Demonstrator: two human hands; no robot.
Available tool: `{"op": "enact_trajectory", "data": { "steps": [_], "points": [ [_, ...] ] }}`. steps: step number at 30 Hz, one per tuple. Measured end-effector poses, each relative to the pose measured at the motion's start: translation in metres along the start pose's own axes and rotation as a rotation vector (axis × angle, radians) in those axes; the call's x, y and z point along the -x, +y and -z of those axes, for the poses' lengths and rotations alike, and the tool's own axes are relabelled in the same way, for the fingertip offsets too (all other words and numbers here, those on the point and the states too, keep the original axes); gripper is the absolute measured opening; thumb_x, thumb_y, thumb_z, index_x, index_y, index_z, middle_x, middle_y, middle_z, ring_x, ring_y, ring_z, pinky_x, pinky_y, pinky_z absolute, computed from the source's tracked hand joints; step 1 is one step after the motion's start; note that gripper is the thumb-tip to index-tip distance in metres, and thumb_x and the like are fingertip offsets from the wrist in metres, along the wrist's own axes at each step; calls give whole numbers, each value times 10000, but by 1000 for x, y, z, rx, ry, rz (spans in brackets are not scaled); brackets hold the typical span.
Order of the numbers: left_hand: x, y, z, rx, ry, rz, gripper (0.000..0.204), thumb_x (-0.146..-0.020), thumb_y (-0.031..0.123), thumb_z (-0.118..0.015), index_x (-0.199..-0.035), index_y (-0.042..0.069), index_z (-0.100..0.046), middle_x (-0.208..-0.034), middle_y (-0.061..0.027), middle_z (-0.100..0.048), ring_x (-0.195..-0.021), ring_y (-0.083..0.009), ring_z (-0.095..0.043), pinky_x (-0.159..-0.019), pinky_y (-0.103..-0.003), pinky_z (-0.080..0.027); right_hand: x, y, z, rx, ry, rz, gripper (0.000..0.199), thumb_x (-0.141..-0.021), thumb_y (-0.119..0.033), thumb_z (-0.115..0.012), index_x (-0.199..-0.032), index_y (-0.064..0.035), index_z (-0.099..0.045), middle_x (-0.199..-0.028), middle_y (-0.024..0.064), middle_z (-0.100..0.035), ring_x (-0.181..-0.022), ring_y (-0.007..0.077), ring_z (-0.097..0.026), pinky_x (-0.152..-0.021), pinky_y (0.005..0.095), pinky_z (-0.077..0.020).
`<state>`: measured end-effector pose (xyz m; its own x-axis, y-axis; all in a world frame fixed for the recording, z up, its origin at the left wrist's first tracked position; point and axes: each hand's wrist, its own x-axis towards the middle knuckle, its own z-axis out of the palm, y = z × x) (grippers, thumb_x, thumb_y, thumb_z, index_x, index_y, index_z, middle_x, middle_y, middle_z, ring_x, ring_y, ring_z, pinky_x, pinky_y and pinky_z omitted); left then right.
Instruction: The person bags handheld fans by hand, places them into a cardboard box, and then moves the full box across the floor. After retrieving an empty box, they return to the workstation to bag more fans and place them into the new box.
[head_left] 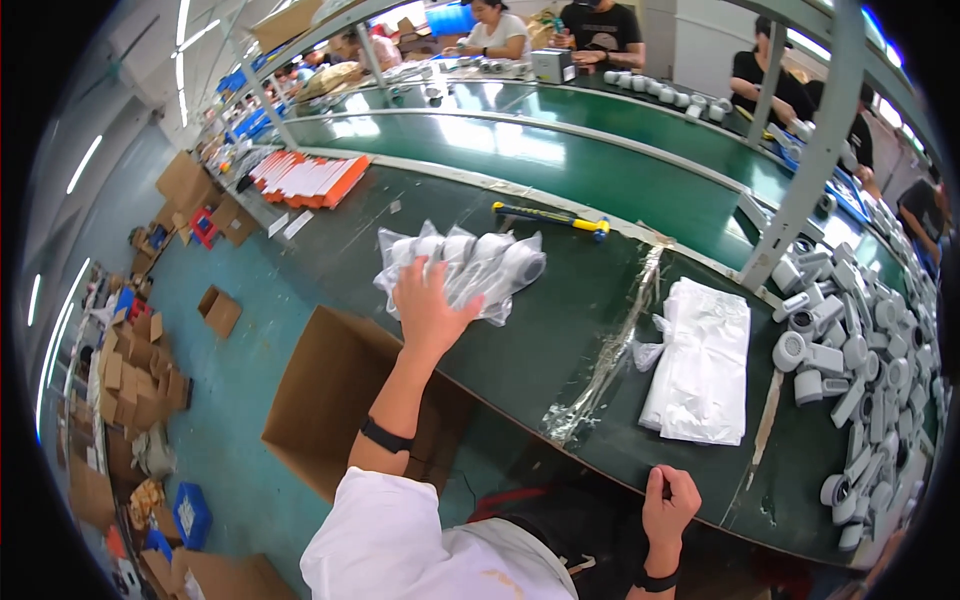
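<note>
the left hand [428, 312] lies flat and open on the bagged white parts [462, 266]; the right hand [668, 505] is a fist on the surface [560, 330] edge. the slippery bags could slide off into the box [330, 400].

A teal floor [235, 400] lay at eight o'clock, strewn with cardboard boxes [135, 385]; green conveyor belts [560, 150] ran toward twelve under ceiling strip lights [185, 40].

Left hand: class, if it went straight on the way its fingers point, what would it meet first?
The left hand already rests on the bagged white parts; probably those, though depth is unclear.
</note>
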<state>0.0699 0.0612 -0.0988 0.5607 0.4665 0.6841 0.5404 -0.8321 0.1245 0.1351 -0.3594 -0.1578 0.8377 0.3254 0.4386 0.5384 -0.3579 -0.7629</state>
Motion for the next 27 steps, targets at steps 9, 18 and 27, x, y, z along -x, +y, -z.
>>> {"op": "enact_trajectory", "data": {
  "steps": [9, 18, 27],
  "points": [
    [199, -145, 16, -276, -269, 914, 505, -794, 197, -656, -1250, 30, -515, -1226, -214, -582, -1201, -413, -501, -1011, -486, -400, -1, -5, 0, 51, -42, 17, 65, -874, -50, -658, -840, 0, -635, -714, 78, -580, -604, 186, -524, -554, 296, -404],
    [258, -146, 35, -127, -901, 726, 544, -763, 129, -671, -1290, 106, -538, -1099, -230, -659, -1061, -398, -618, -904, -472, -509, 0, -4, 1, 31, -39, -21, 71, -891, -55, -651, -851, 2, -636, -731, 73, -591, -608, 163, -520, -559, 282, -408],
    [269, -161, 79, 210, -1674, 691, 436, -702, 165, -748, -1116, 63, -654, -1016, -165, -691, -938, -294, -654, -850, -370, -524, 1, -1, -2, 22, -10, 24, 67, -889, -54, -655, -855, 1, -639, -708, 57, -567, -583, 137, -491, -517, 263, -373]
  ]
}}
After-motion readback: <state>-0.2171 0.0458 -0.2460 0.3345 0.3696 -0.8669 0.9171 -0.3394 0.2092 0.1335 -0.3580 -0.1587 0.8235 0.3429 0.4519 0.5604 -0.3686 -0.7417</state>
